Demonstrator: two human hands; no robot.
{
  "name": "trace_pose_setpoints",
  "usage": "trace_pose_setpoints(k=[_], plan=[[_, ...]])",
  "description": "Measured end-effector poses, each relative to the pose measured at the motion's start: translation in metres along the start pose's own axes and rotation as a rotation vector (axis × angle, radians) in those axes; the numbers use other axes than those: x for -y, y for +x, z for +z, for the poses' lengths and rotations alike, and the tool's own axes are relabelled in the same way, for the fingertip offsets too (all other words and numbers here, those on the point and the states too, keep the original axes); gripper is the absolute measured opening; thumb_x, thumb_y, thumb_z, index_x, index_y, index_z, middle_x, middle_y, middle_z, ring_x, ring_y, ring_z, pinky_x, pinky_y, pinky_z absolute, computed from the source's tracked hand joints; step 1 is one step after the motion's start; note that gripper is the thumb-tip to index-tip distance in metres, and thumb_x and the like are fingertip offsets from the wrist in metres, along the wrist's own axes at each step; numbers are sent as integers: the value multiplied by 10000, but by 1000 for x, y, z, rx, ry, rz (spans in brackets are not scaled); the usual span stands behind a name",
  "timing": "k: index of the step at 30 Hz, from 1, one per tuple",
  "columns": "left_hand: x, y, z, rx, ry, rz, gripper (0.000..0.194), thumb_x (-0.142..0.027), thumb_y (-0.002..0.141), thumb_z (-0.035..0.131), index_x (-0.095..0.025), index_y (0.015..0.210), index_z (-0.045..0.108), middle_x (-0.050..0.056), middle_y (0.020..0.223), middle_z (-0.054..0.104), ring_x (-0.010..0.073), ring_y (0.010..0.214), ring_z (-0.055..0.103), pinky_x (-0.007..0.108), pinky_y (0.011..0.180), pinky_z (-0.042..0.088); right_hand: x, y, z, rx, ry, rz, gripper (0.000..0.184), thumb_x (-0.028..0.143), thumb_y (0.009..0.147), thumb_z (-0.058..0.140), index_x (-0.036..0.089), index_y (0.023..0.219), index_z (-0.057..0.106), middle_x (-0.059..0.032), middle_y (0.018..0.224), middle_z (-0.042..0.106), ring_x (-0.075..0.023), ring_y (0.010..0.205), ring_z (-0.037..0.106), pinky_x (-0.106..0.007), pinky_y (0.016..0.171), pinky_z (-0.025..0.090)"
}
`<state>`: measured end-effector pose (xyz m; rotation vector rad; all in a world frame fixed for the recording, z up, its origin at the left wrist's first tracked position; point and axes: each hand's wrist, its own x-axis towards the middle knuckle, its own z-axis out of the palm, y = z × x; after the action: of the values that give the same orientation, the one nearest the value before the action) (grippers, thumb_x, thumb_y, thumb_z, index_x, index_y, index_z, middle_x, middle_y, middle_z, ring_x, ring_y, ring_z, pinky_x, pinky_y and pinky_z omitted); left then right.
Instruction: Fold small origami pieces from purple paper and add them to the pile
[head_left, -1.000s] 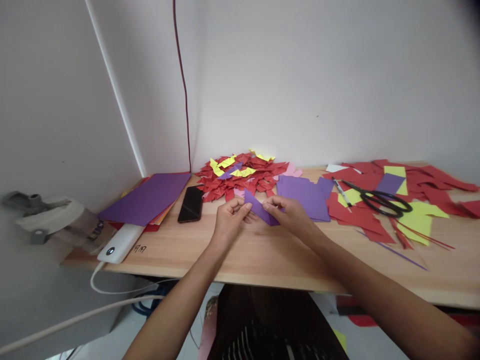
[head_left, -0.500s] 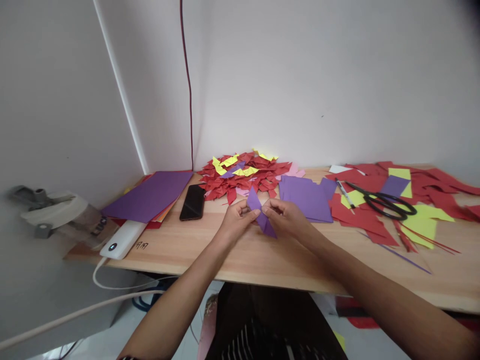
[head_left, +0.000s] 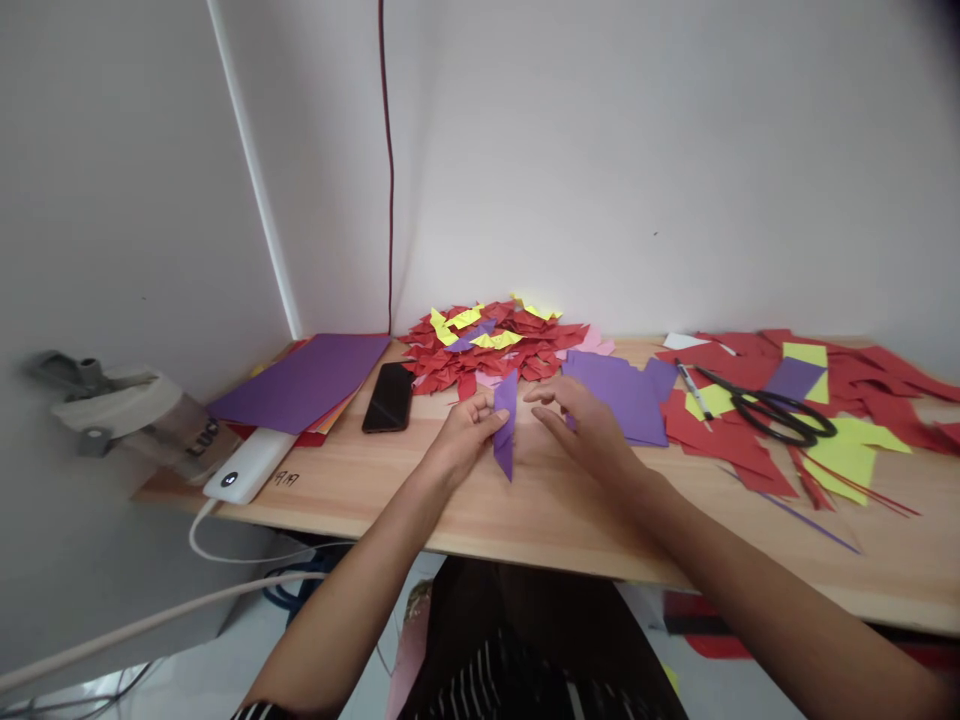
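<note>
A folded piece of purple paper [head_left: 505, 430], narrow with pointed ends, stands nearly upright in my left hand [head_left: 466, 432], pinched between thumb and fingers above the wooden table. Just to its right is my right hand [head_left: 574, 412], its thumb and fingers apart and nothing between them. Behind both hands lies a heap of folded red paper pieces [head_left: 525, 355], with some yellow, purple and pink ones in it. A stack of purple paper squares [head_left: 619, 400] lies beyond my right hand.
At left are purple sheets [head_left: 307, 380], a black phone [head_left: 388, 398], a white power bank [head_left: 251, 467] with a cable, and a plastic jug [head_left: 154, 415]. On the right, black scissors [head_left: 780, 415] and a pen [head_left: 694, 388] lie over red and yellow paper scraps [head_left: 851, 445].
My right hand has let go of the folded purple paper and moved slightly right, its fingers opening. The paper, still in my left hand, has turned from slanted to nearly upright.
</note>
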<state>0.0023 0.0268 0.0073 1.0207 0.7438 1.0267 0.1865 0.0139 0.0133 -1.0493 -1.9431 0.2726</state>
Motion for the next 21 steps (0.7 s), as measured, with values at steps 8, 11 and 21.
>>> trace_pose_setpoints(k=[8, 11, 21], plan=[[-8, -3, 1, 85, -85, -125, 361, -292, 598, 864, -101, 828, 661, -4, 637, 588, 53, 529, 513, 180, 554, 447, -3, -1, 3, -18, -205, -182, 196, 306, 929, 530, 253, 975, 713, -96, 1195, 628, -259, 1082, 534, -452, 929, 393], [-6, -3, -1, 138, -101, -170, 331, -267, 615, 857, -94, 827, 671, 4, 651, 586, 50, 536, 514, 177, 560, 449, -2, -2, 3, -12, -245, -182, 184, 323, 924, 547, 271, 949, 722, -74, 1198, 641, -269, 1105, 513, -454, 934, 363], [-2, -2, -10, 251, -142, -323, 271, -323, 743, 773, -96, 858, 679, 40, 654, 610, 89, 568, 577, 192, 551, 455, -2, 0, 5, 75, -208, -166, 236, 326, 956, 474, 235, 842, 660, -62, 923, 695, -245, 950, 557, -410, 860, 342]])
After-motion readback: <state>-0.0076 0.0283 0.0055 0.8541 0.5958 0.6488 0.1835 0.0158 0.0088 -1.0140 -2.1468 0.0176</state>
